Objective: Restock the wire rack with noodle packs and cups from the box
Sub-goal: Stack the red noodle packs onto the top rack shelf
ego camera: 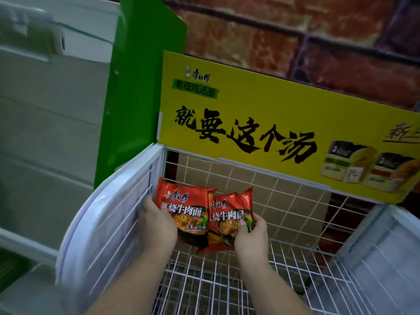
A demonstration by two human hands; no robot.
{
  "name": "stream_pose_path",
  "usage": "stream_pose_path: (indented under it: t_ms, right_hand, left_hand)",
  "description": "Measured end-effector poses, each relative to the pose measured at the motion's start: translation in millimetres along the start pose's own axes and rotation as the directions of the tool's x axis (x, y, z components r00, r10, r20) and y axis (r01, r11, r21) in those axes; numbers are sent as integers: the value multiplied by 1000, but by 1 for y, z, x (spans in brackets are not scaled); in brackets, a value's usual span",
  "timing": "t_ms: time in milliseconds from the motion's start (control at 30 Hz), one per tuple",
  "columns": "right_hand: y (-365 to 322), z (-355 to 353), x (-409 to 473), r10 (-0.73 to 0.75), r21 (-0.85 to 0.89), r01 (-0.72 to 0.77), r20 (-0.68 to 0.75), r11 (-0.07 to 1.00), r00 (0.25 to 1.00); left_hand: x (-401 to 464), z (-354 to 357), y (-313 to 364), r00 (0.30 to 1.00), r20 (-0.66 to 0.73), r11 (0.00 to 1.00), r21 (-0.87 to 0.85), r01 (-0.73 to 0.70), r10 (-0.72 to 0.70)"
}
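Both bare hands, left hand (156, 220) and right hand (250, 235), each grip a red plastic noodle pack (185, 205) (229, 214) over the white wire rack (227, 280). Rack's basically bare, so loads left to stock, I'd guess.

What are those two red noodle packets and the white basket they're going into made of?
The two red noodle packs look like thin glossy plastic film: it shines and crinkles at the crimped edges. The white wire rack seems to be metal wire with a white coating, judging by its thin, straight, evenly crossed bars.
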State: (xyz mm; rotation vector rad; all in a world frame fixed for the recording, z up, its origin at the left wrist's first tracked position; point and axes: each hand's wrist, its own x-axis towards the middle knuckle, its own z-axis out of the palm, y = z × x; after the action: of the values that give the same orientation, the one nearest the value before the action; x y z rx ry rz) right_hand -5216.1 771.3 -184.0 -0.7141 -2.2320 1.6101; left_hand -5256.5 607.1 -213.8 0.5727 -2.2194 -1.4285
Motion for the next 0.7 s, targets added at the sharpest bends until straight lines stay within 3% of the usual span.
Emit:
stream_pose_path:
  t_ms: [100,167,267,367,433,533,700]
  right_hand:
    - [5,1,2,7,-22,-7,6,1000,1000]
    - [11,-1,4,8,-32,-7,17,999,1000]
    - [18,-6,6,11,-29,-10,34,1000,999]
    - [20,-10,9,27,3,-27,47,1000,999]
    - [19,-12,10,48,46,-51,77,998,996]
    - [20,-17,12,118,170,-142,142,975,983]
    - [23,-24,21,135,272,-194,219,942,966]
  left_hand:
    - [-15,-2,-11,974,67,941,251,-226,216]
    - [-24,-5,-13,918,202,790,468,-396,341]
    - [-31,-7,-10,797,483,655,476,-587,363]
    - [-34,-1,-8,764,557,636,468,-613,327]
    - [-34,4,-10,798,525,642,509,-574,297]
    - [-37,10,-9,832,478,564,619,-547,283]
    - [-36,17,-2,797,439,427,680,-597,415]
